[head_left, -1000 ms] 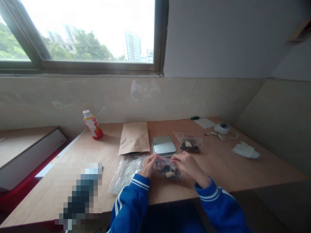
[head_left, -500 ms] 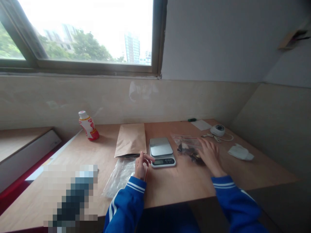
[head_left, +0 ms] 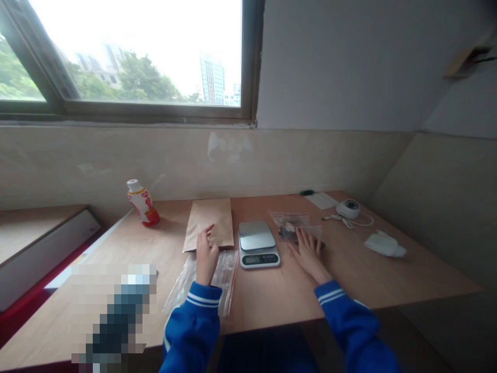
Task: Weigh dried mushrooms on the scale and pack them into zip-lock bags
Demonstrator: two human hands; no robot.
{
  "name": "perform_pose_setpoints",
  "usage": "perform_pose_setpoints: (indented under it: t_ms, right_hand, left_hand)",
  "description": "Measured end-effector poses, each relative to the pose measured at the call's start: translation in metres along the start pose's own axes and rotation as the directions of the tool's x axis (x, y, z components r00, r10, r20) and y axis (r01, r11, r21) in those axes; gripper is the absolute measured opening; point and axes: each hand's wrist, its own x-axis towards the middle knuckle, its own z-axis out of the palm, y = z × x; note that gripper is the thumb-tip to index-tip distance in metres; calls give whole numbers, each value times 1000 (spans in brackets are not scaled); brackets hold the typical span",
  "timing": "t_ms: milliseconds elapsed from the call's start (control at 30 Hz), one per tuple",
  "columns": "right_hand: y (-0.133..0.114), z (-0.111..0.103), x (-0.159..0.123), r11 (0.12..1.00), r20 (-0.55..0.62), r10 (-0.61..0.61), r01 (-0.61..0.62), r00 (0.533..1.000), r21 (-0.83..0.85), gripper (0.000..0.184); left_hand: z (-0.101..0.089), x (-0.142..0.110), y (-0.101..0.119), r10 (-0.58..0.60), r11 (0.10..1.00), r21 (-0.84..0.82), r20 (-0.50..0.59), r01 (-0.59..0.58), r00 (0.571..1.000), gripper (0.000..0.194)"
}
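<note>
My left hand [head_left: 207,256] hovers over the lower edge of a brown kraft paper bag [head_left: 212,220], its fingers loosely bent and apart with nothing in them. Beneath its wrist lies a clear zip bag [head_left: 184,282] with a red seal line. My right hand [head_left: 308,255] rests with fingers spread on clear zip bags [head_left: 289,220] that hold dark pieces; the fingers cover part of them. Between the hands stands a white kitchen scale [head_left: 259,260] with a bare metal plate.
A red and white bottle [head_left: 143,203] stands at the back left. A dome camera [head_left: 348,208] with a white cable, a crumpled white wrapper [head_left: 385,244], a paper sheet [head_left: 321,200] and a green object [head_left: 306,192] lie to the right. A pixelated patch hides something at the front left.
My left hand has moved left and up, from beside the scale to over the paper bag. My right hand has shifted left and down across the zip bags, closer to the scale.
</note>
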Motion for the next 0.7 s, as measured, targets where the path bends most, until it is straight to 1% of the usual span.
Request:
perform_pose_setpoints:
  t_ms: [33,67,100,133,167,200,233,267,333,367,400,433,467,533,600,700]
  right_hand:
    - [-5,-2,0,999,-24,1,0,1000,41,61]
    - [-11,-6,-1,995,-61,-9,15,998,97,60]
    - [-20,-10,-4,985,-101,-37,53,994,166,59]
    - [-31,-16,-8,963,-134,-82,114,988,245,58]
    - [-43,-24,-12,923,-157,-148,194,976,333,56]
    - [-58,-33,-16,864,-150,-231,273,961,423,52]
    - [-73,-44,-20,789,-114,-332,342,936,510,47]
    - [-90,-55,-23,700,-63,-443,389,894,598,42]
    - [-125,-74,-24,527,-9,-623,428,782,734,33]
    - [-142,-80,-22,473,-35,-656,446,754,759,31]
    - [-158,-84,-20,454,-66,-659,467,749,759,32]
    - [-172,-86,-17,458,-102,-660,505,745,731,32]
    - [-185,-85,-15,485,-129,-660,551,740,679,34]
    - [-202,-78,-13,583,-127,-660,611,741,536,36]
    - [-210,-69,-14,654,-68,-672,633,738,415,35]
    - [-211,-63,-14,700,43,-677,626,734,344,29]
  left_hand:
    - [-9,7,-9,33,986,162,39,-39,999,51]
    - [-18,12,-20,29,953,300,70,-49,997,59]
    - [-27,17,-32,6,916,397,103,-47,995,63]
    - [-34,21,-44,-13,892,449,131,-47,991,63]
    - [-39,25,-55,-2,887,455,185,-84,983,60]
    - [-43,28,-63,22,894,430,236,-124,972,56]
    - [-45,30,-69,48,902,403,261,-154,964,52]
    - [-46,32,-71,72,906,388,255,-170,964,48]
    - [-44,35,-65,103,905,386,207,-178,973,39]
    - [-43,35,-58,120,902,391,183,-184,976,35]
    - [-41,36,-49,138,897,397,162,-193,977,32]
    - [-39,36,-38,150,890,412,140,-195,979,31]
    - [-37,37,-27,164,882,427,117,-199,979,28]
    - [-34,39,-8,189,868,453,75,-202,979,24]
    - [-31,41,4,187,878,448,4,-169,982,22]
    - [-26,40,9,178,895,429,-87,-124,980,21]
